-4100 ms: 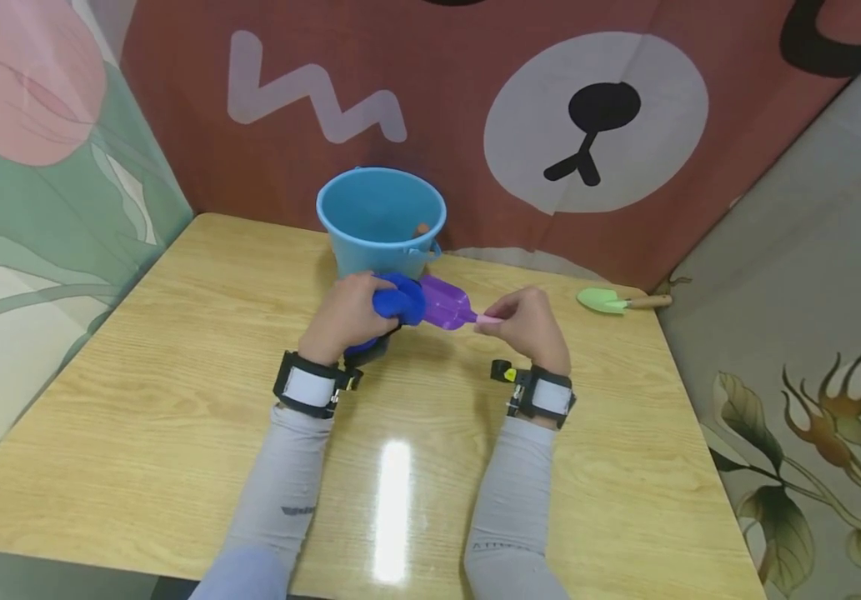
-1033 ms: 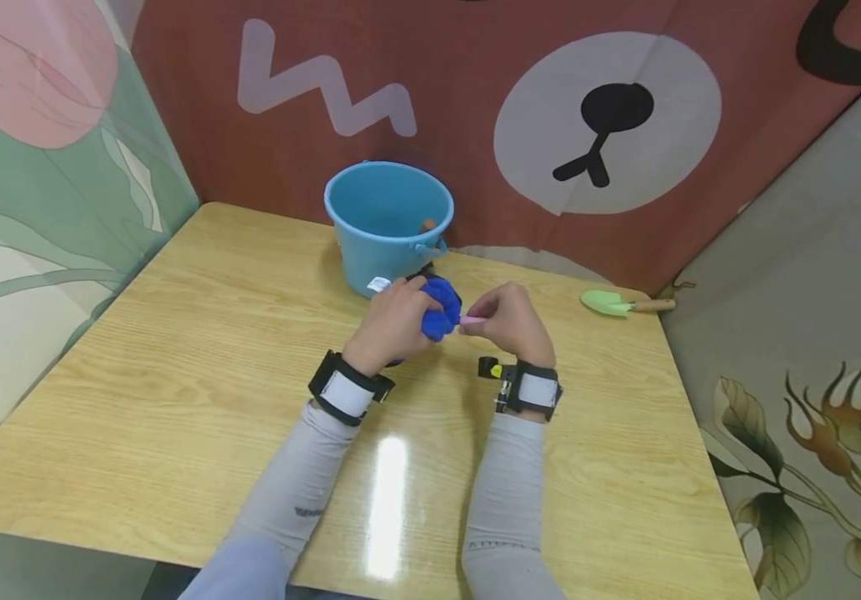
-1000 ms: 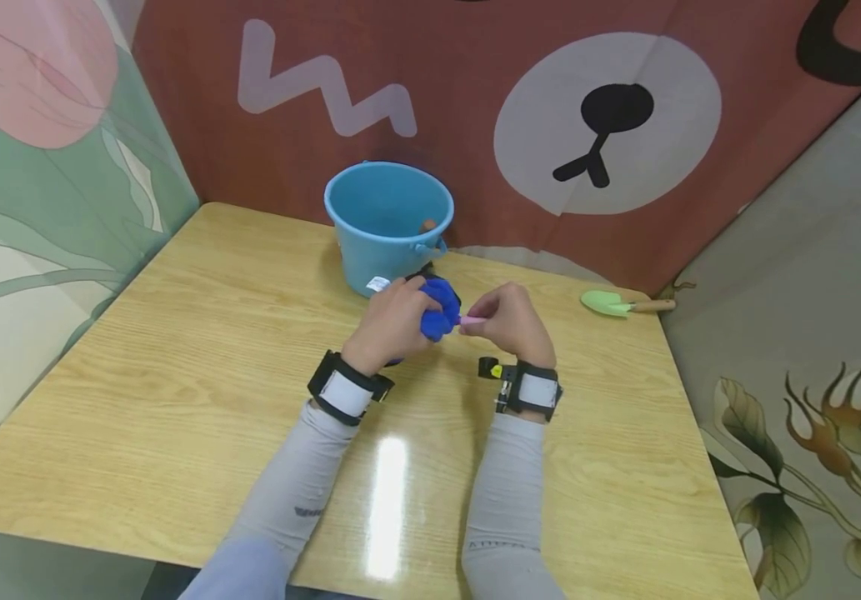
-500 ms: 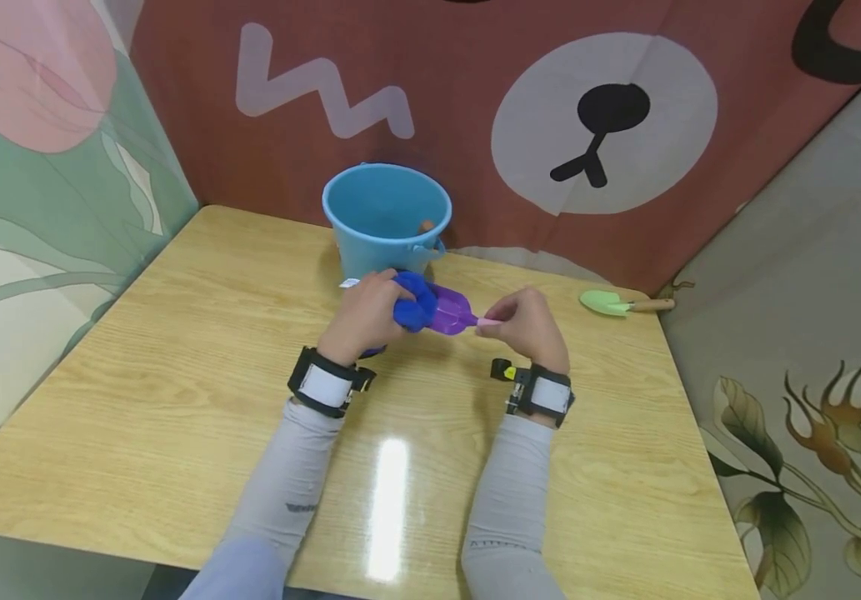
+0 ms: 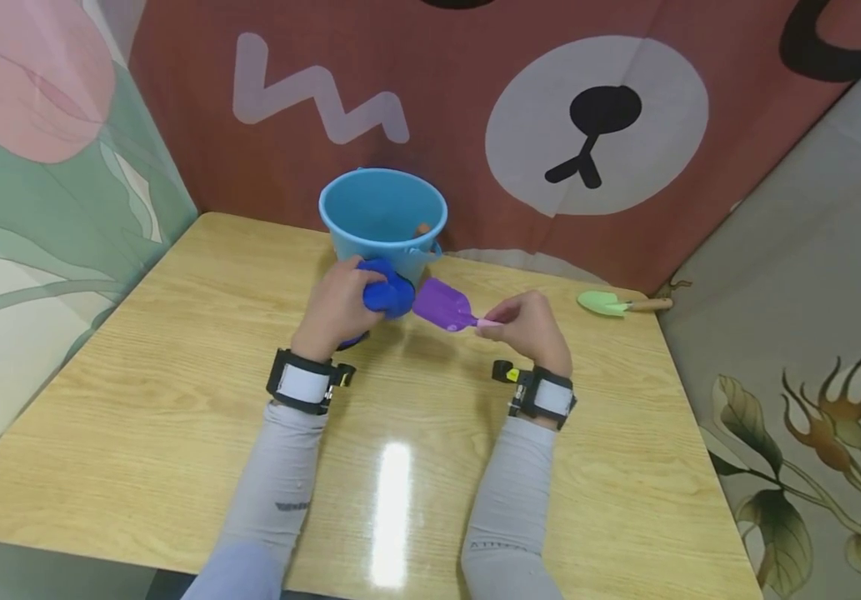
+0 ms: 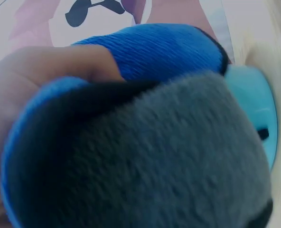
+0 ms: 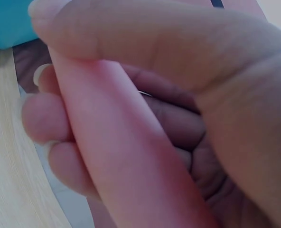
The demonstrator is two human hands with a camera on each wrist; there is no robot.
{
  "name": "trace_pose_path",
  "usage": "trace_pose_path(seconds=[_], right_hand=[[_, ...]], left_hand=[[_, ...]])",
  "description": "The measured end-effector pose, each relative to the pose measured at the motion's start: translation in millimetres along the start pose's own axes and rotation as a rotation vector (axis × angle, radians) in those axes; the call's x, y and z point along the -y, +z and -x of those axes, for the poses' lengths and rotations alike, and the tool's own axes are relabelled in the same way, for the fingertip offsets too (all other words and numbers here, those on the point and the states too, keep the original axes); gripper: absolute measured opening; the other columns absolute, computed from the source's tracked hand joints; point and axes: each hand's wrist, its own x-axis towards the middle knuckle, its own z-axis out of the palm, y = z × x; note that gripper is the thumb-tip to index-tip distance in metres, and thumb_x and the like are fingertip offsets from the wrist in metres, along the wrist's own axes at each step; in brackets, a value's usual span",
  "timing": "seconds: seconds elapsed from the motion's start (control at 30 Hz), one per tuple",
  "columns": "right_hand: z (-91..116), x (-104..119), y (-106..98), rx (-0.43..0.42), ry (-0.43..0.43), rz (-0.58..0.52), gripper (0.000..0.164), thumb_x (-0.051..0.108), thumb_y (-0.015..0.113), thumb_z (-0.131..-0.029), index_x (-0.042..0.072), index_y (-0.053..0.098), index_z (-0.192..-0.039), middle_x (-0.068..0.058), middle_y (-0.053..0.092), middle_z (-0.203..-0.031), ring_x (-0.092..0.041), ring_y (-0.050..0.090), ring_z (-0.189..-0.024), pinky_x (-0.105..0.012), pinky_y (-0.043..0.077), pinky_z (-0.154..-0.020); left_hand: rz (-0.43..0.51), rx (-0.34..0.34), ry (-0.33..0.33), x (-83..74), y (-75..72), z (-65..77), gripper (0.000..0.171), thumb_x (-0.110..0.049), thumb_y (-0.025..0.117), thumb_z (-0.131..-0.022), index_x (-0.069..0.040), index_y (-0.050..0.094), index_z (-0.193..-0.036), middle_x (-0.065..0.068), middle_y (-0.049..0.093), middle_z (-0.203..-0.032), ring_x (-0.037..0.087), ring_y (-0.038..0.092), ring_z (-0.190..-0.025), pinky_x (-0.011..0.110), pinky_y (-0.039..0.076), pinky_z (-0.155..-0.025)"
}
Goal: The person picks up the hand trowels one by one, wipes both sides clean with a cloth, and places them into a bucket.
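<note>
In the head view my left hand (image 5: 338, 310) grips a bunched blue cloth (image 5: 389, 293). Up close in the left wrist view, this cloth (image 6: 164, 52) has a ribbed blue face and a dark grey fuzzy side. Thumb and fingers of my right hand (image 5: 531, 327) pinch a purple toy shovel (image 5: 443, 305) by its pink handle (image 7: 117, 133). The shovel's scoop points left above the table, its end right at the cloth's edge. Just behind my left hand stands a light blue bucket (image 5: 358, 239) with a brown item (image 5: 422, 229) inside.
At the back right of the wooden table (image 5: 610, 467) lies a green trowel (image 5: 603, 302) with a wooden handle. Printed fabric (image 5: 445, 125) hangs close behind the table. A patterned grey wall (image 5: 775, 292) borders the right side.
My left hand has drawn the cloth leftward along the purple shovel. The scoop, covered a second ago, now shows fully. My right hand has shifted slightly right, with the handle still pinched.
</note>
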Motion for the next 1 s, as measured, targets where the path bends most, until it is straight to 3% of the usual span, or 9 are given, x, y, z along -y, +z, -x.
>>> trace_pose_path(seconds=[0.27,0.53,0.67,0.77,1.0], right_hand=[[-2.9,7.5,6.0,0.043,-0.027,-0.002,0.013,0.018,0.088,-0.079,0.009,0.081,-0.087,-0.005,0.076,-0.081,-0.023,0.070,-0.078,-0.040,0.057,-0.071],[-8.5,20.7,15.3,0.051,-0.055,0.030,0.010,0.019,0.086,-0.081,0.011,0.081,-0.084,-0.003,0.075,-0.076,-0.024,0.070,-0.074,-0.037,0.057,-0.066],[-12.9,27.2,20.6,0.054,-0.116,0.034,0.010,0.019,0.084,-0.082,0.010,0.080,-0.080,-0.004,0.072,-0.069,-0.024,0.064,-0.062,-0.034,0.053,-0.057],[-12.6,27.9,21.7,0.046,-0.112,0.046,0.010,0.018,0.084,-0.083,0.010,0.080,-0.079,-0.006,0.072,-0.069,-0.021,0.060,-0.058,-0.033,0.049,-0.054],[-10.2,24.8,19.2,0.017,-0.112,0.048,0.008,0.016,0.083,-0.084,0.009,0.081,-0.083,-0.004,0.073,-0.070,-0.020,0.062,-0.061,-0.034,0.053,-0.059]], left_hand=[[0.076,0.010,0.077,-14.6,5.3,-1.3,0.053,-0.023,0.087,-0.075,-0.009,0.072,-0.124,0.018,0.061,-0.131,0.037,0.056,-0.122,0.054,0.048,-0.102],[0.121,0.011,0.205,-35.8,20.5,-4.5,0.055,-0.027,0.089,-0.076,-0.013,0.071,-0.127,0.017,0.057,-0.139,0.037,0.052,-0.129,0.052,0.048,-0.104],[0.065,0.100,0.203,-46.2,29.2,-6.2,0.056,-0.035,0.086,-0.080,-0.014,0.070,-0.130,0.016,0.056,-0.141,0.035,0.052,-0.128,0.050,0.048,-0.103],[0.020,0.157,0.188,-50.9,34.5,-6.3,0.057,-0.035,0.085,-0.081,-0.015,0.069,-0.132,0.016,0.055,-0.140,0.033,0.052,-0.127,0.049,0.047,-0.104],[-0.030,0.164,0.222,-58.3,39.0,-4.5,0.061,-0.038,0.083,-0.081,-0.017,0.066,-0.136,0.016,0.055,-0.142,0.033,0.050,-0.130,0.047,0.046,-0.105]])
